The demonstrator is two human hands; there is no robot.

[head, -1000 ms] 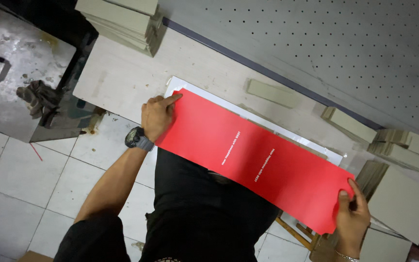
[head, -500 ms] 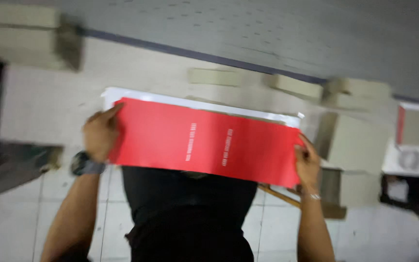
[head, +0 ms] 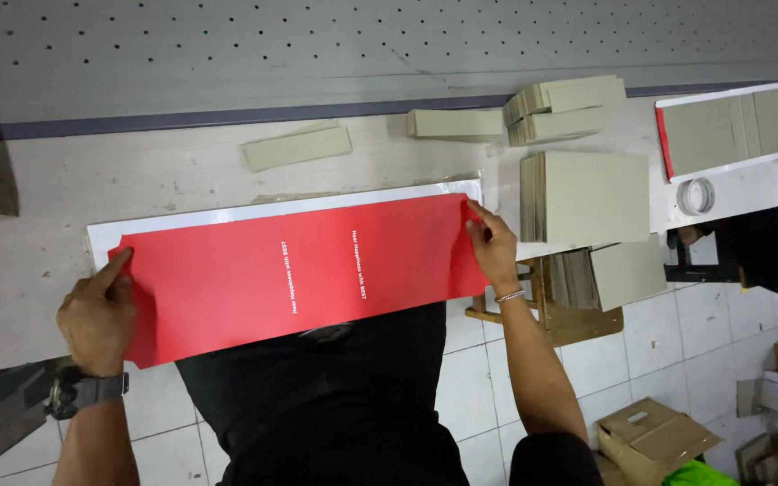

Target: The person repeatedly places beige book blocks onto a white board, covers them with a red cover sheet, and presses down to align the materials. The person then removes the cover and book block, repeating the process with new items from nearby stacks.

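Observation:
A long red paper sheet [head: 254, 279] with two lines of white print lies across the near edge of the pale worktable [head: 137, 175], over a white backing sheet [head: 227, 214]. My left hand [head: 99, 310], with a dark wristwatch, grips the sheet's left end. My right hand [head: 493, 245], wearing a thin bracelet, pinches the sheet's right end near its top corner. The sheet's near edge overhangs the table in front of my dark clothing.
Grey cardboard pieces lie about: a strip [head: 297, 147], stacks [head: 565, 108], a square pile [head: 584, 195]. A tape roll [head: 697, 195] sits at right beside a board on red paper [head: 736, 126]. A wooden stool [head: 551, 306] and boxes [head: 655, 436] stand on the tiled floor.
The view has swung so the sheet now lies almost level across the table. Both hands still hold its ends, and it sits squarer over the white backing sheet.

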